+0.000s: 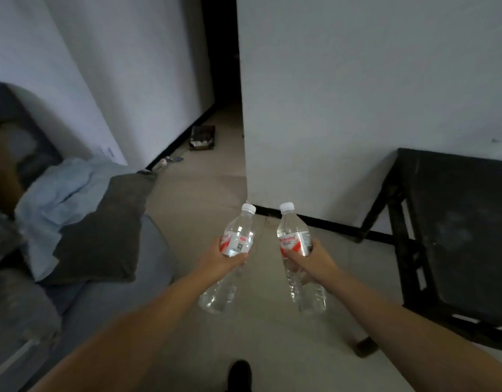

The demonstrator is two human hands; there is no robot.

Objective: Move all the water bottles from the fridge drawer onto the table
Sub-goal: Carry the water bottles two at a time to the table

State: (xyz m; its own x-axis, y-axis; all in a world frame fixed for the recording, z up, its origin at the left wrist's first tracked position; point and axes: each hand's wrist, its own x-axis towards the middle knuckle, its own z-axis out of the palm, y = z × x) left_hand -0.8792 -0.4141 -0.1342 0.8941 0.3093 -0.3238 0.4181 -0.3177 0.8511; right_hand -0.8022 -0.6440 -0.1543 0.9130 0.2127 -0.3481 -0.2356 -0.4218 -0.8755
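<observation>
Water bottles in transit, one per hand.
Left hand (pixel 225 260) grips left bottle (pixel 230 261) mid-body; right hand (pixel 310 260) grips right bottle (pixel 297 256) likewise. Black counter (pixel 456 222) lies right. Risk: smooth, possibly damp plastic slipping to floor (pixel 204 188).

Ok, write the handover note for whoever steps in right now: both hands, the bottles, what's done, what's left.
Left hand: grip closed around the left water bottle at its label, cap up.
Right hand: grip closed around the right water bottle, cap up.
Both bottles are in the air over the floor, neither set down.
The black table stands to the right by the wall; its visible top bears no bottles.
Done: two bottles in hand.
Left: set both on the table. The fridge drawer is out of view, so any remaining bottles are unknown.
</observation>
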